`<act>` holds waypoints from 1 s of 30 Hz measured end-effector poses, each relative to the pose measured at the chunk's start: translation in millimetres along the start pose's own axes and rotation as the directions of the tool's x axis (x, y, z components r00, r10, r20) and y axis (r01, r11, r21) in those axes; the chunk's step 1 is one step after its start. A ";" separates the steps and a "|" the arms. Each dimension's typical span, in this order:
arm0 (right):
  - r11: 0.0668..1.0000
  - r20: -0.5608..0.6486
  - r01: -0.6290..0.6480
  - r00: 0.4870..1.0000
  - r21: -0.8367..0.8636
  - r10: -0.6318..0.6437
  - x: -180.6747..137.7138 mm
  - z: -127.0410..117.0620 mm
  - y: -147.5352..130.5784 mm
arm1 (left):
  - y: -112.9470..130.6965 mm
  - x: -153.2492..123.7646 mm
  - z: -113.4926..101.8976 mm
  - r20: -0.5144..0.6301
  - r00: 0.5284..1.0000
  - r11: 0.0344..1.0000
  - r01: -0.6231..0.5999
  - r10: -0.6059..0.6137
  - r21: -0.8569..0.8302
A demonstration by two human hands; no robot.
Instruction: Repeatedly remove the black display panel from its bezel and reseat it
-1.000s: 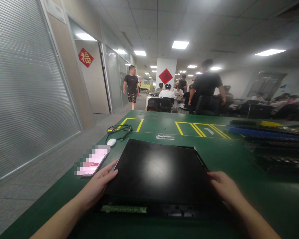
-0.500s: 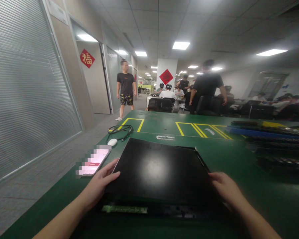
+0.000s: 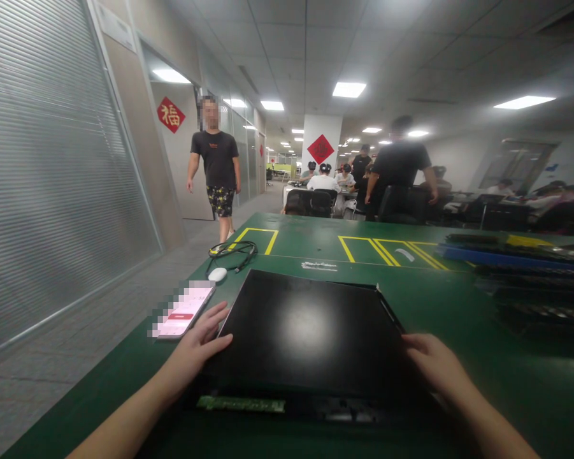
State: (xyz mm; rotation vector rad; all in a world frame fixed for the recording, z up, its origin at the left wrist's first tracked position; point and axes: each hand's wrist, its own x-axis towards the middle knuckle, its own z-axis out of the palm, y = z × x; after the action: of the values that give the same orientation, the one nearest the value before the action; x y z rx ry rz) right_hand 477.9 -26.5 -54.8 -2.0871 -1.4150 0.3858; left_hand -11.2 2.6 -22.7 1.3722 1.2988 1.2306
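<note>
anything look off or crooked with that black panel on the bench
The black panel looks shifted on what lies under it: a green strip and dark parts show past its near edge, and a second edge peeks out along its right side. The left hand and right hand rest at its sides.

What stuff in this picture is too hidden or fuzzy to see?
All in the head view:
1. Phone screen: pixelated, unreadable.
2. Under the black panel: the panel itself covers it. Only a green strip peeks out at the near edge.
3. Left hand and right hand: at the panel's side edges, but the panel hides whether fingers hook underneath.
4. Dark stacks on the right of the table: blurred and too dim to identify.
</note>
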 end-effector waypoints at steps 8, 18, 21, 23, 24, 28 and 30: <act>1.000 0.003 0.005 1.000 -0.022 -0.004 0.8 -1.8 -1.3 | -6.0 4.8 -2.4 0.009 1.000 0.999 -0.001 0.001 0.050; 1.000 0.004 0.000 1.000 -0.021 0.000 -1.6 -5.5 -6.6 | 5.2 2.4 -0.1 0.036 0.999 0.991 0.008 -0.013 0.130; 1.000 -0.003 0.000 1.000 -0.006 0.000 -2.0 -5.9 -7.6 | 2.7 3.7 -0.4 0.040 0.999 0.991 0.002 -0.007 0.134; 1.000 -0.005 -0.006 1.000 0.012 0.006 -1.6 -5.5 -6.9 | -0.2 5.0 -1.0 0.042 0.999 0.990 -0.006 0.000 0.142; 1.000 -0.005 -0.011 1.000 0.016 0.011 -1.3 -5.2 -6.2 | -2.1 5.8 -1.5 0.047 0.999 0.989 -0.012 0.005 0.148; 1.000 0.015 -0.016 1.000 0.005 0.015 0.3 -4.6 -3.8 | -11.0 9.0 -4.3 0.068 0.997 0.979 -0.043 0.030 0.200; 1.000 0.021 -0.006 1.000 0.000 0.006 1.3 -4.6 -2.9 | -14.1 9.6 -5.2 0.075 0.996 0.967 -0.067 0.050 0.246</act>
State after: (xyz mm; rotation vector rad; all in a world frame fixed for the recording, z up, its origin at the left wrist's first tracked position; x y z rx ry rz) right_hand 478.7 -25.9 -49.3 -2.0933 -1.4215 0.4112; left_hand -18.8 13.2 -34.9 1.6257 1.4086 1.0759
